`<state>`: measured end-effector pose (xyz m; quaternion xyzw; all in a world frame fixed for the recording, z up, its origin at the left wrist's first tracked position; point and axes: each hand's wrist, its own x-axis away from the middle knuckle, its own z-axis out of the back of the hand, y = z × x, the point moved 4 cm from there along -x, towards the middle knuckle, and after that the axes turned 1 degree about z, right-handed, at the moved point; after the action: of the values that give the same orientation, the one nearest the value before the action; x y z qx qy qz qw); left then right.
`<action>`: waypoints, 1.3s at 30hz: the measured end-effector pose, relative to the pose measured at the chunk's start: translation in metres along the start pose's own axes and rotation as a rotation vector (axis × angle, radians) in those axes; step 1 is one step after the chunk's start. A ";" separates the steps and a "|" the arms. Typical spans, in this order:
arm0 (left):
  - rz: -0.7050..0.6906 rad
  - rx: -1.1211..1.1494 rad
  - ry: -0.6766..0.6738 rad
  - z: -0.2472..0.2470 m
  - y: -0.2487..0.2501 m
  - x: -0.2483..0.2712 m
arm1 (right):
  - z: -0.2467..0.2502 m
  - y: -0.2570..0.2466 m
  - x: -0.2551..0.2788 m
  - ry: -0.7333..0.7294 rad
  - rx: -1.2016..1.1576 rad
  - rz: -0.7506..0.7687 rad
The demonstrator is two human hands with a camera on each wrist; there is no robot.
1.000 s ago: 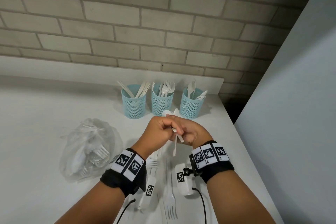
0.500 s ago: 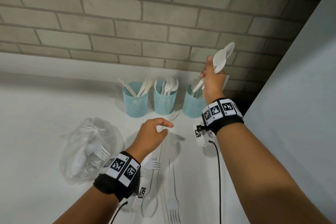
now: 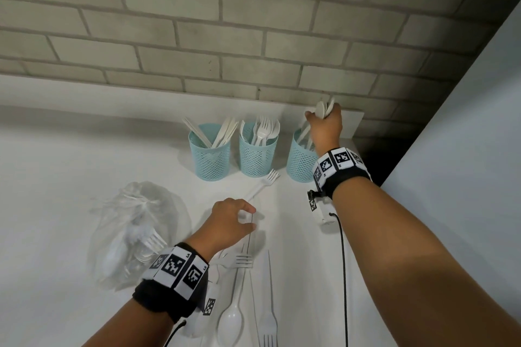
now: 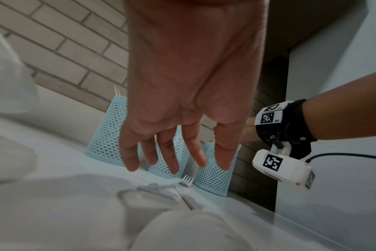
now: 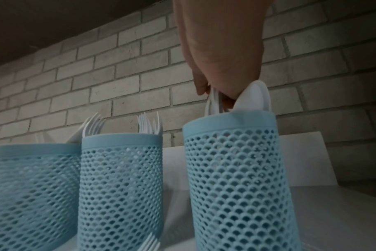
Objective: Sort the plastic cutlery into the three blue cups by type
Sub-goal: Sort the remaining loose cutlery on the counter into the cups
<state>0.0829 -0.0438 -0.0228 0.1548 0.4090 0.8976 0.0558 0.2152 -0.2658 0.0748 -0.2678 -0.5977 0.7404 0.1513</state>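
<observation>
Three blue mesh cups stand in a row by the wall. The left cup (image 3: 210, 155) (image 5: 32, 186) holds knives. Forks fill the middle cup (image 3: 258, 153) (image 5: 120, 178). My right hand (image 3: 321, 115) (image 5: 217, 95) pinches a few white spoons (image 3: 324, 108) (image 5: 256, 96) by their bowls, their handles down inside the right cup (image 3: 300, 160) (image 5: 236, 169). My left hand (image 3: 245, 218) (image 4: 174, 163) hovers over the table with relaxed fingers and holds nothing, just above the handle of a loose fork (image 3: 263, 184) (image 4: 188, 179).
More loose cutlery lies near the front edge: a spoon (image 3: 231, 321) and two forks (image 3: 269, 318) (image 3: 239, 260). A clear plastic bag (image 3: 132, 231) with cutlery sits to the left. A grey panel (image 3: 451, 177) bounds the table on the right, with a dark gap (image 3: 372, 160) behind it.
A second ago both hands held the spoons together. My right hand then raised them over the right cup and has now lowered them into it. My left hand dropped towards the loose fork.
</observation>
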 end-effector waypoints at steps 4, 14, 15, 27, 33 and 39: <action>0.016 -0.037 -0.019 -0.002 0.001 0.004 | 0.003 -0.001 -0.001 -0.036 0.030 -0.023; 0.026 -0.237 -0.116 0.009 -0.001 0.041 | 0.057 -0.032 0.031 0.097 0.126 0.161; 0.049 -0.280 -0.172 0.009 -0.004 0.047 | 0.068 -0.032 0.036 0.104 0.149 0.150; 0.186 -0.589 -0.463 -0.009 -0.025 0.102 | 0.162 0.036 0.135 -0.526 0.879 -0.427; 0.210 -0.650 -0.516 -0.012 -0.034 0.120 | 0.199 0.064 0.179 -0.596 1.084 -0.627; 0.242 -0.653 -0.536 -0.017 -0.038 0.130 | 0.215 0.072 0.214 -0.687 1.185 -0.686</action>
<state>-0.0463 -0.0014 -0.0323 0.4031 0.0538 0.9080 0.1002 -0.0756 -0.3392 -0.0103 0.3041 -0.1641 0.8903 0.2966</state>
